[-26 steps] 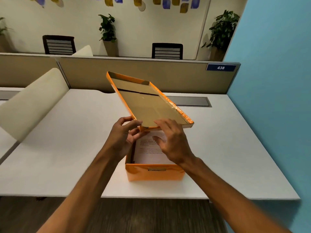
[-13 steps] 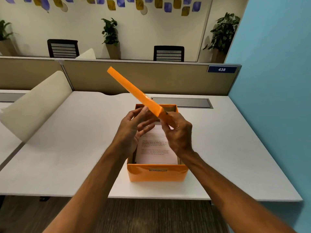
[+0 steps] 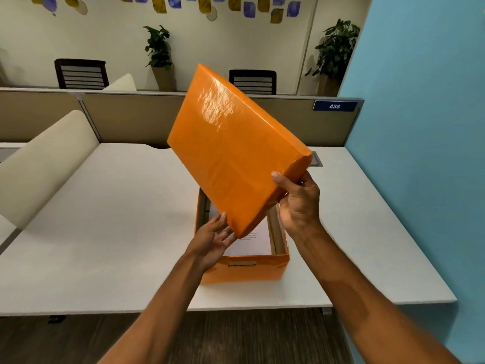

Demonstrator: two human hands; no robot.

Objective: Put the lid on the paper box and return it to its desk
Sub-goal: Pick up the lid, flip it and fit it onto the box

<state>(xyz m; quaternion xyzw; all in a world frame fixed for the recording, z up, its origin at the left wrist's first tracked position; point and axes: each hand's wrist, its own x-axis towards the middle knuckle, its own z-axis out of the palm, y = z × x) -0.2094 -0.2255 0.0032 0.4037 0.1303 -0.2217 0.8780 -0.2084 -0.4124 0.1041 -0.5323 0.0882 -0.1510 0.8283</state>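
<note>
A glossy orange lid (image 3: 231,148) is held tilted in the air above the open orange paper box (image 3: 246,269), its top face turned toward me. My right hand (image 3: 299,203) grips the lid's near right edge, thumb on top. My left hand (image 3: 212,240) touches the lid's lowest corner with spread fingers, at the box's left wall. The box stands on the white desk (image 3: 118,232) near its front edge, with white printed sheets (image 3: 252,240) inside. The lid hides the far part of the box.
A beige partition (image 3: 136,119) with a blue "438" plate (image 3: 334,106) runs along the desk's far side. A cream curved divider (image 3: 44,164) stands at the left. A blue wall (image 3: 420,153) borders the right. Chairs and potted plants stand behind.
The lid has been flipped: its brown inside faced me, then it was edge-on, and now its orange top faces me. My right hand moved right along its edge and my left dropped lower.
</note>
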